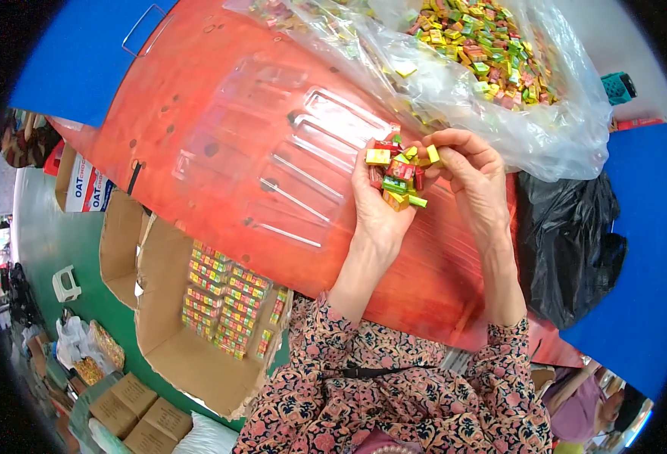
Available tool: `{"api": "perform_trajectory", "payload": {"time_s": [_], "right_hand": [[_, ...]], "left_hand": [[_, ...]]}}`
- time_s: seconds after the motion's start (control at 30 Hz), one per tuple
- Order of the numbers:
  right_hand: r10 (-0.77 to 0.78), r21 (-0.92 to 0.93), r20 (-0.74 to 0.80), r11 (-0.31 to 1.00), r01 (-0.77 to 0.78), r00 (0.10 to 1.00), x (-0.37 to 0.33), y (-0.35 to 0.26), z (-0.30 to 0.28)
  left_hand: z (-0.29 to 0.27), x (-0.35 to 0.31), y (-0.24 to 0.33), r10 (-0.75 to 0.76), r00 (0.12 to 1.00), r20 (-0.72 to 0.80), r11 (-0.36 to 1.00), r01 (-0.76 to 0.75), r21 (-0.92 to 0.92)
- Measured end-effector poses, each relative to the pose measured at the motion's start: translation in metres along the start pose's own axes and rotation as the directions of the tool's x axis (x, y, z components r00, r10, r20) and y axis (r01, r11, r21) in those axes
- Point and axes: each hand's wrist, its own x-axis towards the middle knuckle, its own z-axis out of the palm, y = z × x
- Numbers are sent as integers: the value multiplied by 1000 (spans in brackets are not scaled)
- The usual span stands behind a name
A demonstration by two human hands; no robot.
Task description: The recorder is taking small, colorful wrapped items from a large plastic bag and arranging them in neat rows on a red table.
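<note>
Left hand (379, 219) cupped palm-up around a mixed handful of small wrapped pieces (399, 171): red, yellow, green. The curled palm probably serves as a shallow dish, so that loose pieces don't slide off.

Right hand (479, 178) just beside it, thumb and forefinger clamped on one yellow piece (433, 153) at the handful's right edge. A fingertip pinch suits something so small, and leaves its neighbours undisturbed. Both hands are over the red desk (174, 98).

Clear slotted trays (303, 163) lie flat on the desk left of the hands, slots running lengthwise; within easy reach, it seems. Far right, a big clear bag (568, 144) lies spread open, its loose stock (492, 57) showing; the wide mouth presumably allows scooping.

Near left, beside the desk edge, an open carton (167, 340) holds neat rows of filled packs (231, 303), laid flat, likely to stop them spilling. Black plastic bag (568, 242) on the right.
</note>
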Motion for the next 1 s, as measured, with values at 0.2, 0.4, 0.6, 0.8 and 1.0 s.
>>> {"api": "perform_trajectory", "payload": {"time_s": [0.2,0.4,0.6,0.8,1.0], "right_hand": [[31,-241,206,970,20,978,6,-2,25],[-210,-582,565,584,566,798,9,-5,61],[-115,-623,717,335,707,687,19,-8,89],[-33,-572,795,293,766,606,40,-1,111],[-79,-546,731,528,651,677,62,4,124]], "left_hand": [[1,-12,20,100,994,39,995,-101,17],[-5,-19,43,83,994,-74,997,-83,6],[-7,-28,63,77,992,-97,997,-76,7],[-2,-29,80,133,974,-185,990,-139,-21],[-10,-23,102,241,952,-189,960,-262,-99]]}}
